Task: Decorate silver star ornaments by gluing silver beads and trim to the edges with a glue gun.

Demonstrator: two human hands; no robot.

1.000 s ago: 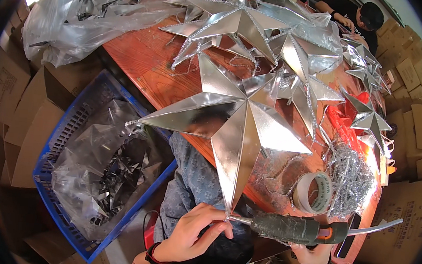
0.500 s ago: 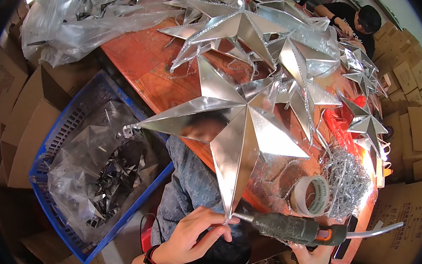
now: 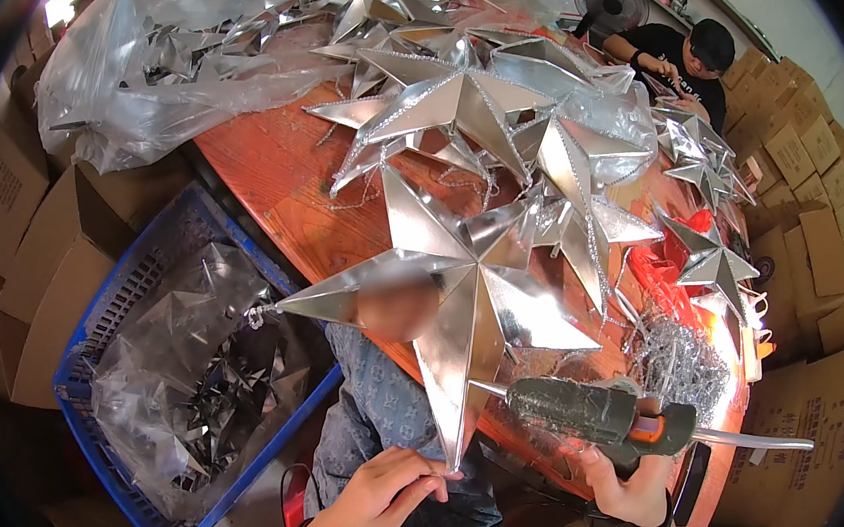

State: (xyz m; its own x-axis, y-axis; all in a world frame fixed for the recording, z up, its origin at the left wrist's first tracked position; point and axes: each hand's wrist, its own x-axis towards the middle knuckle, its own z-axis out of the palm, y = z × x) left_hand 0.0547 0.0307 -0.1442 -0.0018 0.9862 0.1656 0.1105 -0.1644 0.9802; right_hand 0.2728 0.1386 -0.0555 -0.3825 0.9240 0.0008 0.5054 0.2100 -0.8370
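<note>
A big silver five-pointed star [image 3: 450,326] lies at the table edge, one point reaching toward me. My left hand [image 3: 376,498] is closed on the tip of that point, thumb and fingers pinched together. In my right hand [image 3: 630,498] is a dark green hot glue gun [image 3: 570,409], a clear glue stick [image 3: 758,440] poking out of its back. The nozzle overlaps the right side of the star's lower point; whether it touches, I cannot tell. A silver tinsel tuft [image 3: 257,316] hangs at the star's left tip.
More silver stars [image 3: 456,101] are heaped across the red-brown table [image 3: 249,173], beside tangled silver tinsel [image 3: 679,361] and red plastic [image 3: 657,269]. A blue basket [image 3: 84,344] of star pieces stands left. A co-worker [image 3: 675,65] sits far right, near stacked cartons [image 3: 804,146].
The glue gun's nozzle has risen from the star's lower tip to partway up that point. My left hand still pinches the tip. The view has shifted, and the gun now covers most of the tape roll.
</note>
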